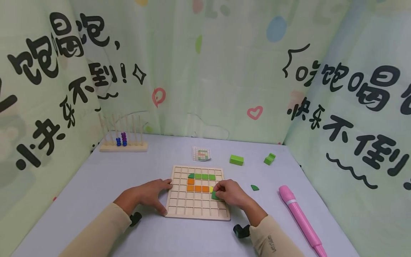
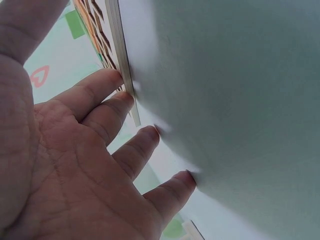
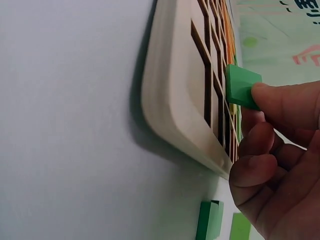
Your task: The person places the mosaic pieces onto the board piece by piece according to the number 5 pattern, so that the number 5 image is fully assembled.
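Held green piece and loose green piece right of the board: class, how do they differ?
The held green piece is pinched by the right grip, while the loose green piece is untouched. The held green piece is over the board; the loose green piece lies on the table. Both are green.

This looks like a curtained-off play booth, though in what kind of building cannot be told: pale curtains (image 1: 224,71) printed with cartoonish lettering (image 1: 385,75) enclose three sides of a white counter (image 1: 93,182) carrying a wooden bead stand (image 1: 123,147) and grid board (image 1: 179,203).
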### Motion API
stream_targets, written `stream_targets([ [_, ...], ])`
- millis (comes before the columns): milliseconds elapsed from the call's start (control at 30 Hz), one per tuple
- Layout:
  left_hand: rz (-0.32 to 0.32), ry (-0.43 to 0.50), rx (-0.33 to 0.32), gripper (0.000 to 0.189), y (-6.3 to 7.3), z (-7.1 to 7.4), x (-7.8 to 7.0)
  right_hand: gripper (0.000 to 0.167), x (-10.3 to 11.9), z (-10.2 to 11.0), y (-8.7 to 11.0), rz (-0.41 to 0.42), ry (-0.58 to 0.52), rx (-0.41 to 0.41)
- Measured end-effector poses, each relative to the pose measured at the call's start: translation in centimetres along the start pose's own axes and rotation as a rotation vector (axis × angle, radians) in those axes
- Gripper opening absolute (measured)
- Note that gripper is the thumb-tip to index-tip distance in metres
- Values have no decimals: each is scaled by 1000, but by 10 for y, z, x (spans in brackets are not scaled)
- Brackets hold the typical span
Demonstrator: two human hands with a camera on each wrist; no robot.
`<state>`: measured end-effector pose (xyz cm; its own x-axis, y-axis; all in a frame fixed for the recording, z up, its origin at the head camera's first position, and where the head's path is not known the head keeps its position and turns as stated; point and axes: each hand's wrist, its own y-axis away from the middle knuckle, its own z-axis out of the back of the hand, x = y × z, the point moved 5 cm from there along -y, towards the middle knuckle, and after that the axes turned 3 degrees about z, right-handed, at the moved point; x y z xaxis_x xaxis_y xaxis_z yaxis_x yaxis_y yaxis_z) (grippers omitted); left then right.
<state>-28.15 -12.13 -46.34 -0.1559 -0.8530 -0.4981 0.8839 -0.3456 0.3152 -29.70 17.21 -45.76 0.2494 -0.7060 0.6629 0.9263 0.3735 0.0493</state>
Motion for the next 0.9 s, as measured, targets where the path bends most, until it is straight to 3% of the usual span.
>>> stream_targets([
  [900, -26, 2, 14, 101, 0, 1, 0, 5, 9, -10, -4, -19, 148, -20],
])
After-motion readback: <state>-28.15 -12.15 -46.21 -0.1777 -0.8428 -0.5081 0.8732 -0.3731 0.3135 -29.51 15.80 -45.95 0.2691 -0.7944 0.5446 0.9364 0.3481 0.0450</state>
